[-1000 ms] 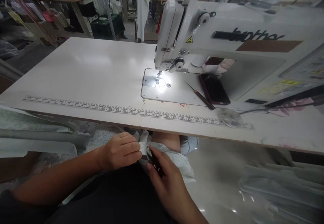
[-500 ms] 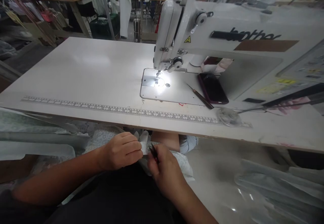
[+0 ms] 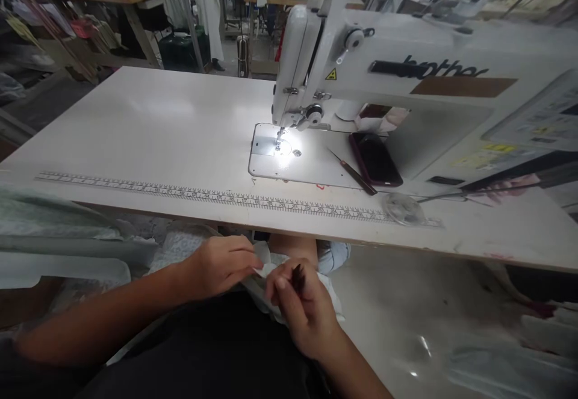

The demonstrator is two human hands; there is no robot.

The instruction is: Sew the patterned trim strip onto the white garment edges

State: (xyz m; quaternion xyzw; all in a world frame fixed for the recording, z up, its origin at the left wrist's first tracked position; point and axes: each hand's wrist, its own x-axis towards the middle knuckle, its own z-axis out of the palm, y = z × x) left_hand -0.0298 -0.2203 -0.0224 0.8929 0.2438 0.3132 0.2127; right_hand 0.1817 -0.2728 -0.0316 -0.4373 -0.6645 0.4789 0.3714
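Note:
Over my lap, below the table's front edge, my left hand (image 3: 226, 266) pinches a piece of white fabric (image 3: 265, 268) between thumb and fingers. Close by on its right, my right hand (image 3: 304, 309) is closed round dark thread snips (image 3: 298, 277), whose tips stick up out of the curled fingers. The right thumb and forefinger are at the fabric's right end; whether they grip it I cannot tell. More pale cloth hangs beneath both hands, partly hidden by them.
Ahead stands a white sewing machine (image 3: 383, 56) with its lamp lit, on a white table (image 3: 135, 122). A ruler strip (image 3: 217, 197) runs along the front. An awl (image 3: 356, 177), a phone (image 3: 376, 158) and a clear disc (image 3: 403, 208) lie to the right. Pale fabric (image 3: 54, 224) hangs at left.
My right hand has turned palm up, and the snips have moved from the fabric back into the palm. My left hand has shifted slightly, still on the fabric.

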